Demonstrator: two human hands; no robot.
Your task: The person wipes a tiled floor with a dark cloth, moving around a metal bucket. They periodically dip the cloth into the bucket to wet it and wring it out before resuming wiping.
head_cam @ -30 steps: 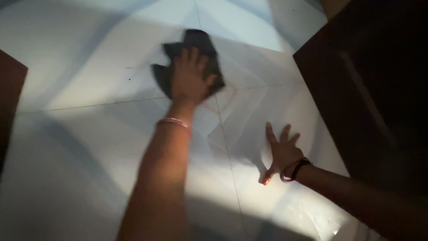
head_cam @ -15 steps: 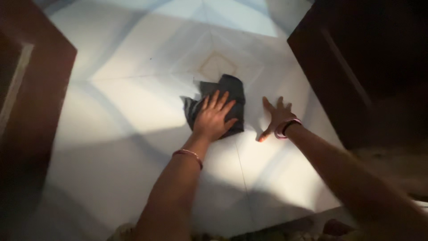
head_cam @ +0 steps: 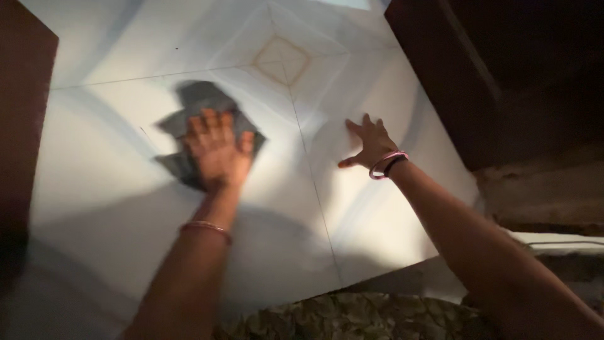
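Note:
A dark grey cloth [head_cam: 192,110] lies flat on the white tiled floor [head_cam: 113,189]. My left hand [head_cam: 217,151] presses down on the cloth with fingers spread; a thin bangle circles that wrist. My right hand [head_cam: 370,145] rests flat on the bare floor to the right of the cloth, fingers apart, holding nothing. It wears a pink and a dark bangle. The cloth and left hand are blurred by motion.
Dark brown wooden furniture [head_cam: 503,69] stands along the right side, and another dark wooden panel [head_cam: 22,126] along the left edge. A tan diamond inlay [head_cam: 281,60] marks the floor ahead. Patterned fabric [head_cam: 340,318] shows at the bottom.
My left hand has slid the cloth leftward across the floor, away from my right hand. The right hand stays planted on the tile. The view has shifted.

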